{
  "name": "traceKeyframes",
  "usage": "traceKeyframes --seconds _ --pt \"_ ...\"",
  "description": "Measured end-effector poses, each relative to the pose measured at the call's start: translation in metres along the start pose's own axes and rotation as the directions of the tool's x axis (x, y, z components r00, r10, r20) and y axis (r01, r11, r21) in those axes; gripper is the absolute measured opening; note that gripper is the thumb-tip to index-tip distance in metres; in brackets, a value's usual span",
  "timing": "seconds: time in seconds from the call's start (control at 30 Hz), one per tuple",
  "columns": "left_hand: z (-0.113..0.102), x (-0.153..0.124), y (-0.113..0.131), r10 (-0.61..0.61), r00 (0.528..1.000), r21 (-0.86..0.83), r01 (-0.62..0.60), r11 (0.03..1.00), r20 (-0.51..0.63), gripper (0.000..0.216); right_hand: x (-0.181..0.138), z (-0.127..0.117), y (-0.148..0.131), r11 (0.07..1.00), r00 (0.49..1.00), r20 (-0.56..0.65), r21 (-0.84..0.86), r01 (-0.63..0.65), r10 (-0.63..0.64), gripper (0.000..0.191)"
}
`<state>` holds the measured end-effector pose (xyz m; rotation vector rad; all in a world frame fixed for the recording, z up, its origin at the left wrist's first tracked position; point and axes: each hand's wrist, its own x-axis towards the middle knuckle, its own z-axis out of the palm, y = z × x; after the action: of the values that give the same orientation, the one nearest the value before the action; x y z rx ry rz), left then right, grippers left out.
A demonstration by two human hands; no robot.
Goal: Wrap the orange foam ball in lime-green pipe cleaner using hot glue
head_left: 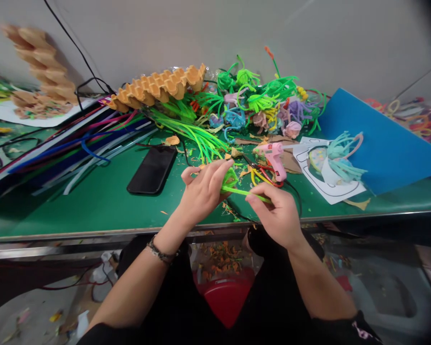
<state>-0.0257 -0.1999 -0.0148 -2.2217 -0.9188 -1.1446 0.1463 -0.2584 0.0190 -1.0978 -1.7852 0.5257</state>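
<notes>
My left hand (203, 191) is closed around the curled head of a bright green pipe cleaner (231, 180). Its straight stem (241, 192) runs right into my right hand (278, 211), which pinches it between thumb and fingers. Both hands hover over the front edge of the green table (93, 206). Just behind them lie a pink glue gun (275, 160) and scissors with red handles (262, 172).
A black phone (153, 168) lies left of my hands. Behind are a bundle of green stems (190, 129), a pile of pipe-cleaner flowers (258, 103), orange corrugated cones (158, 88), coloured strips (75, 141) and a blue sheet (377, 139). A red bin (226, 299) stands under the table.
</notes>
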Motion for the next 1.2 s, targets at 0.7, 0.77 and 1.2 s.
traceKeyframes --seconds 0.7,0.77,1.2 --pt "-0.005 0.002 0.013 -0.032 0.999 -0.302 0.039 0.953 0.028 0.069 -0.001 0.006 0.017 0.993 0.969 -0.246 -0.111 -0.037 0.009 0.024" --pt "-0.006 0.002 0.014 -0.055 0.998 -0.311 0.064 0.948 0.040 0.068 -0.001 0.007 0.017 0.994 0.969 -0.246 -0.096 -0.043 0.018 0.024" --pt "-0.007 0.003 0.007 -0.076 0.991 -0.119 0.089 0.989 0.109 0.056 -0.001 -0.002 0.016 0.939 0.973 -0.113 -0.302 0.161 -0.203 0.013"
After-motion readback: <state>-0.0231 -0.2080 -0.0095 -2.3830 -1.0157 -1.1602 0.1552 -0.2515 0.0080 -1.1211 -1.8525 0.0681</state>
